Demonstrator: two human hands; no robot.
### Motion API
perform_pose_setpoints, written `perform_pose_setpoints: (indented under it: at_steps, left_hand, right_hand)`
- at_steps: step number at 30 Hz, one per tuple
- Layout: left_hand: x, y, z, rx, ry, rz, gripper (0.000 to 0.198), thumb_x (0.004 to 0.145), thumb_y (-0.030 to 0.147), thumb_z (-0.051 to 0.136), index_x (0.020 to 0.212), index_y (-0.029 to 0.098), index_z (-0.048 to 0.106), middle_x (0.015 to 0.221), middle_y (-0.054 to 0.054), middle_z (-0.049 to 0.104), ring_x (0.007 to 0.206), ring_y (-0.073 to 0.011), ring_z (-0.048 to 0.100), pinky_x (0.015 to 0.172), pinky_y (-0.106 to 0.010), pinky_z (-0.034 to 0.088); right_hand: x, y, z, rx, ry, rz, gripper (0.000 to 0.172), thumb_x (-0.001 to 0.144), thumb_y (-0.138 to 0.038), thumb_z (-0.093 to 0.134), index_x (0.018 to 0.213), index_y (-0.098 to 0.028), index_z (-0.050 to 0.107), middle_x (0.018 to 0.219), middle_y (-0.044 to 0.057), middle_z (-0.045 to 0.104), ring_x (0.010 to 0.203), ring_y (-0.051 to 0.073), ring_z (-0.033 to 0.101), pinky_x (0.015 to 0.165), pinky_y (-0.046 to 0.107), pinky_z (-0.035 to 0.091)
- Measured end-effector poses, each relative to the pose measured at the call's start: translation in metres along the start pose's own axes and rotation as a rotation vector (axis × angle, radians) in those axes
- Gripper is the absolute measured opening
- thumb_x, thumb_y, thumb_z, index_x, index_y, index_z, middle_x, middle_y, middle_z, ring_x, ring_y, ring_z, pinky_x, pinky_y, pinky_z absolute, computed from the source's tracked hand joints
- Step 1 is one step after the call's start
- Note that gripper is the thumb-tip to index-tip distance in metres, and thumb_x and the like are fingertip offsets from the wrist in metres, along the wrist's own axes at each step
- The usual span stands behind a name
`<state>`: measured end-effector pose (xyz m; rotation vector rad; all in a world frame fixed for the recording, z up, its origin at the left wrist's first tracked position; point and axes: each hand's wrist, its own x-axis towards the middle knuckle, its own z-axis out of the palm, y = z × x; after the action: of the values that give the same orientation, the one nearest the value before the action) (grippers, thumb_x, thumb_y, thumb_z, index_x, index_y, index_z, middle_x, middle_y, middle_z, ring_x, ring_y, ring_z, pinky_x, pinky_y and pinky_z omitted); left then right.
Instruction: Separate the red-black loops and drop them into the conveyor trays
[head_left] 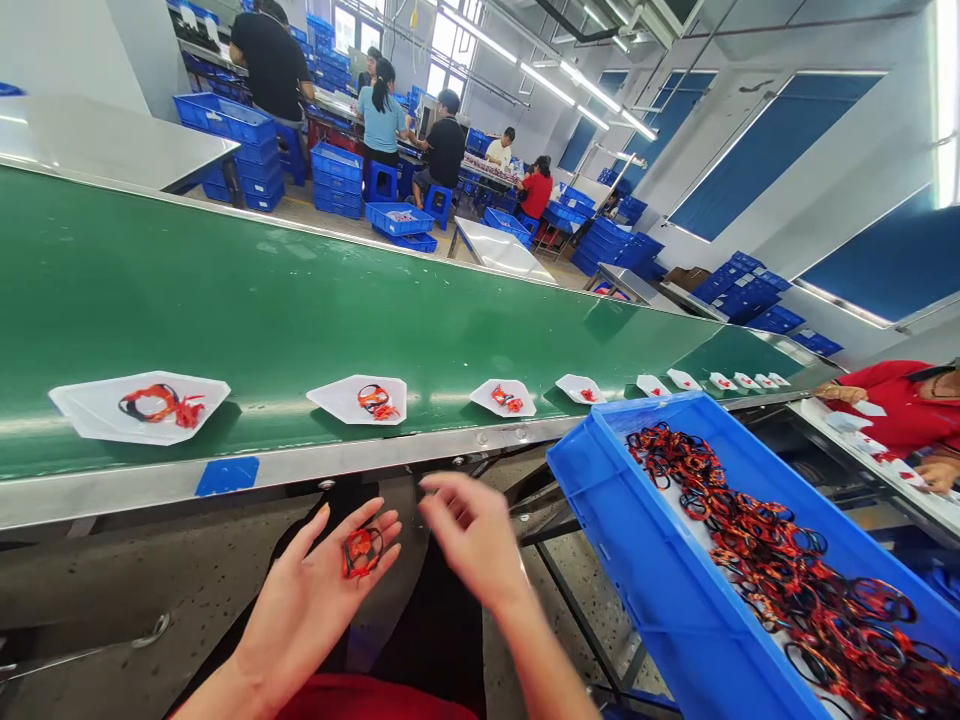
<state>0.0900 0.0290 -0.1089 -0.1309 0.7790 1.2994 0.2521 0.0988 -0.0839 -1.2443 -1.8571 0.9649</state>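
My left hand (311, 595) is palm up with its fingers stretched out. It bears a small red-and-black coiled loop (362, 552) near the base of the fingers. To its right, my right hand (476, 535) is slightly blurred, its fingers curled and thumb drawn in; anything in its pinch is hidden. Both hands are in front of a green conveyor belt (300, 310). White angular paper trays (82, 405) stand in a row on the belt, with similar red-and-black loops in the nearer ones. A blue crate (637, 540) at right holds a heap of such loops (750, 540).
A metal rail (300, 468) with a piece of blue tape (227, 477) edges the belt. At far right a person in a red top (892, 400) handles white trays. Beyond the belt are people at benches, stacked blue crates (337, 180) and metal tables (502, 250).
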Motion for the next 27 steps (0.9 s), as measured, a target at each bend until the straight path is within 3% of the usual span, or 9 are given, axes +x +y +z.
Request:
perform_pose_setpoints:
  at_steps: [2, 5, 10, 13, 21, 27]
  left_hand:
    - [0.002, 0.0, 0.0, 0.006, -0.029, -0.03, 0.047, 0.082, 0.035, 0.052, 0.121, 0.01, 0.054, 0.115, -0.018, 0.063, 0.109, -0.0276, 0.056, 0.091, -0.04, 0.048]
    - [0.005, -0.002, -0.001, 0.028, -0.052, -0.072, 0.044, 0.083, 0.038, 0.05, 0.117, 0.011, 0.058, 0.116, -0.015, 0.063, 0.112, -0.026, 0.054, 0.091, -0.036, 0.048]
    - [0.005, -0.008, -0.003, 0.152, -0.073, -0.055, 0.03, 0.083, 0.028, 0.053, 0.106, 0.013, 0.064, 0.118, -0.011, 0.063, 0.117, -0.0245, 0.05, 0.096, -0.036, 0.044]
    - [0.005, -0.01, -0.005, 0.245, -0.1, -0.042, 0.03, 0.08, 0.025, 0.059, 0.109, 0.017, 0.063, 0.121, -0.008, 0.062, 0.116, -0.0231, 0.051, 0.097, -0.036, 0.044]
    - [0.011, -0.013, -0.01, 0.317, 0.024, -0.044, 0.028, 0.071, 0.015, 0.069, 0.098, 0.02, 0.064, 0.107, -0.006, 0.068, 0.088, -0.0138, 0.063, 0.081, -0.028, 0.051]
    - [0.015, -0.016, -0.016, 0.281, 0.028, -0.079, 0.028, 0.071, 0.014, 0.069, 0.098, 0.017, 0.064, 0.104, -0.008, 0.068, 0.086, -0.014, 0.063, 0.078, -0.027, 0.052]
  right_hand:
    - [-0.028, -0.003, 0.028, 0.025, -0.16, -0.035, 0.024, 0.078, -0.03, 0.062, 0.101, -0.027, 0.067, 0.074, -0.001, 0.065, 0.054, 0.011, 0.052, 0.052, 0.022, 0.041]
    - [-0.045, 0.004, 0.049, 0.118, -0.137, 0.022, 0.016, 0.076, -0.03, 0.065, 0.089, -0.024, 0.071, 0.073, 0.0, 0.064, 0.054, 0.01, 0.049, 0.052, 0.022, 0.039]
    - [-0.037, 0.025, 0.039, 0.876, -0.097, 0.539, 0.029, 0.079, -0.043, 0.061, 0.072, -0.016, 0.064, 0.049, -0.006, 0.046, 0.035, 0.003, 0.026, 0.034, 0.016, 0.017]
    - [-0.033, 0.029, 0.031, 1.147, -0.093, 0.673, 0.028, 0.074, -0.041, 0.069, 0.076, -0.014, 0.062, 0.05, -0.007, 0.045, 0.036, 0.0, 0.021, 0.034, 0.014, 0.012]
    - [-0.041, 0.029, 0.043, 1.295, -0.093, 0.735, 0.026, 0.074, -0.035, 0.071, 0.084, -0.012, 0.064, 0.052, -0.007, 0.048, 0.035, -0.001, 0.023, 0.033, 0.012, 0.014]
    - [-0.042, 0.03, 0.044, 1.334, -0.071, 0.764, 0.025, 0.072, -0.033, 0.072, 0.082, -0.012, 0.063, 0.052, -0.006, 0.049, 0.035, -0.001, 0.024, 0.033, 0.011, 0.015]
